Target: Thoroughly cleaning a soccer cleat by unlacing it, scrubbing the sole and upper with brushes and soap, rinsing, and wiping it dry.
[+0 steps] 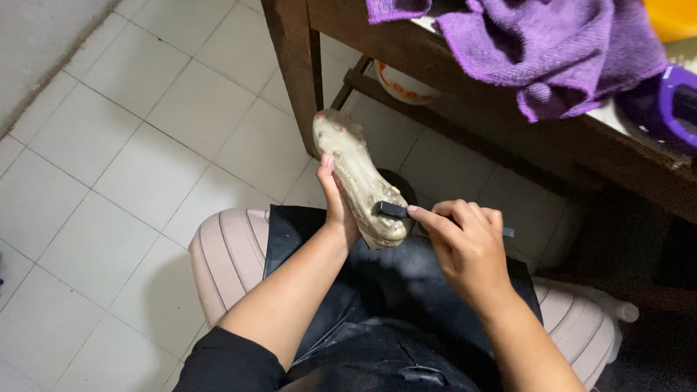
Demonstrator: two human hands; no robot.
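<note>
Head view: looks down on a seated person's lap and both bare hands, over a pale tiled floor (109,167).
Lap: a black apron-like sheet (377,305) lies across the knees, over pale ribbed trousers (225,254) that show at near left and near right.
Right hand (468,247): near right of centre, grip closed around a small dark brush (393,210), forefinger stretched along its handle; the handle's end sticks out to the right past the hand.
Brush: its head touches the heel end of the shoe sole.
Left hand (337,207): just left of centre, grip closed on the muddy shoe (359,181), thumb lying up along the shoe's left edge; the fingers behind it are hidden.
Shoe: held above the lap, sole up and toward the camera, toe pointing far and left; pale mud cakes the sole and its studs, with small pinkish spots near the toe.
Bench (465,109): dark wood, far right, one leg standing just beyond the shoe's toe.
On the bench: a purple cloth (552,51) hangs over the near edge; a round purple object (668,109) at far right; a yellow shape at the top right corner, too cropped to tell.
Under the bench: a white rounded thing with orange-red markings (403,88), partly hidden by the rail.
</note>
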